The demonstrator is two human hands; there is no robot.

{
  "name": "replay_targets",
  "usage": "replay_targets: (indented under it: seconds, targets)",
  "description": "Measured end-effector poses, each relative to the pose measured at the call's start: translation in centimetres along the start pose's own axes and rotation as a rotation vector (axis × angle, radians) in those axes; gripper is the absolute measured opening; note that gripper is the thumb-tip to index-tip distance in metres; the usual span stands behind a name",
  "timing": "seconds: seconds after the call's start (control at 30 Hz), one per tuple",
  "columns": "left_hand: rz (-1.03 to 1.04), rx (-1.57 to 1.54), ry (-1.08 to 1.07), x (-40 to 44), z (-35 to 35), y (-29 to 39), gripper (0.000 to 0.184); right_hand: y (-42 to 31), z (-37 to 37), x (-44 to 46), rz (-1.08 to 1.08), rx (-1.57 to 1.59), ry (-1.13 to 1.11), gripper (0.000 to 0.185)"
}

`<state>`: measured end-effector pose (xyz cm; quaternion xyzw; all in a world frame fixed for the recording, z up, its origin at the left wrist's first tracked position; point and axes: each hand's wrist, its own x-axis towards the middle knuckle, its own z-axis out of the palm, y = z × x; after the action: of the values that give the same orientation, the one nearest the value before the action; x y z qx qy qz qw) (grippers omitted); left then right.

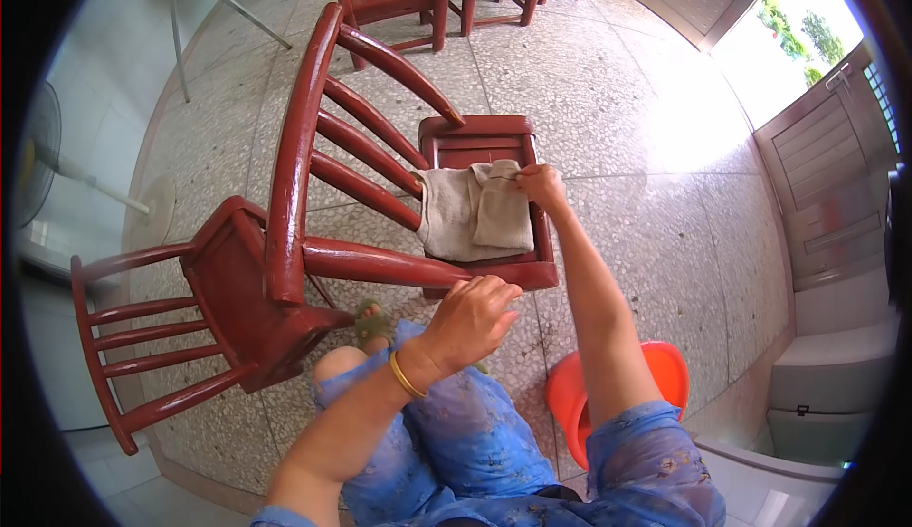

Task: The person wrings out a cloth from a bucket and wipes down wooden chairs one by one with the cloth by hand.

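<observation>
A dark red wooden chair stands before me, its slatted back to the left. Over its seat lies a folded beige cloth. My right hand pinches the cloth's edge at the seat's right side. My left hand, with a gold bangle at the wrist, is at the near edge of the chair, by the lower end of the back's near post. Its fingers are curled and seem to hold the chair there; the contact is partly hidden by the hand itself.
Another red chair stands at the left, with several more along the back, one of them a chair. An orange-red bucket sits beside my right arm. A standing fan is at far left. An open door is at right.
</observation>
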<state>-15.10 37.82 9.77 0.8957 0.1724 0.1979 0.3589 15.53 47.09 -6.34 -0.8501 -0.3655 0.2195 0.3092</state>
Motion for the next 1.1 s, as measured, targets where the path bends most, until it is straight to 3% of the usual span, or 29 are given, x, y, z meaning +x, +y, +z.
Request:
replay_targets:
  seconds: [0.1,0.17,0.2,0.27,0.33,0.4,0.43,0.57,0.63,0.67,0.73,0.87,0.9,1.03,1.1]
  targets:
    - [0.009,-0.037,0.012,0.3,-0.5,0.5,0.028,-5.2,-4.1,-1.0,0.138,-0.164,-0.146,0.028]
    - [0.011,-0.037,0.001,0.4,0.0,0.6,0.028,-6.2,-3.7,-0.4,-0.083,-0.431,0.027,0.033]
    - [0.018,-0.036,-0.013,0.4,0.3,0.8,0.027,-5.6,-2.5,0.2,-0.084,-0.43,0.028,0.033]
    - [0.025,-0.012,-0.027,0.5,0.9,0.8,0.027,-3.7,0.5,2.0,-0.367,0.084,0.017,0.044]
    - [0.027,0.008,-0.033,0.6,1.1,0.8,0.026,-3.9,0.4,-0.3,-0.398,0.17,0.025,0.052]
    - [0.022,-0.006,-0.012,0.7,1.1,0.7,0.026,-2.8,0.9,-1.5,-0.277,0.175,0.329,0.048]
    - [0.02,-0.007,-0.008,0.8,1.0,0.8,0.026,-2.4,0.5,-2.2,-0.06,0.062,0.28,0.047]
    - [0.012,-0.049,-0.031,0.9,0.8,1.1,0.026,-2.4,0.4,-2.5,0.033,0.028,0.196,0.053]
    - [0.003,-0.044,-0.045,0.7,1.2,1.1,0.026,-2.5,0.4,-2.2,0.092,-0.008,-0.057,0.059]
    - [0.009,-0.048,-0.053,0.6,1.4,0.9,0.026,-2.3,0.6,-1.8,0.085,-0.003,-0.055,0.059]
    - [0.016,-0.047,-0.05,0.8,1.3,0.6,0.026,-2.5,0.7,-1.6,0.203,0.157,-0.306,0.055]
    - [-0.019,-0.051,-0.001,0.9,0.4,0.3,0.024,-1.6,-1.0,-2.6,0.052,0.156,0.026,0.06]
    - [-0.018,-0.067,0.024,1.0,0.3,0.4,0.023,-2.0,-1.6,-2.7,-0.024,0.014,0.103,0.06]
    - [0.023,-0.087,0.052,1.4,0.2,0.5,0.022,-4.0,-2.0,-4.5,-0.085,-0.215,0.183,0.06]
    - [0.048,-0.116,0.068,1.6,0.4,0.5,0.022,-4.1,0.8,-5.9,-0.362,-0.335,0.097,0.06]
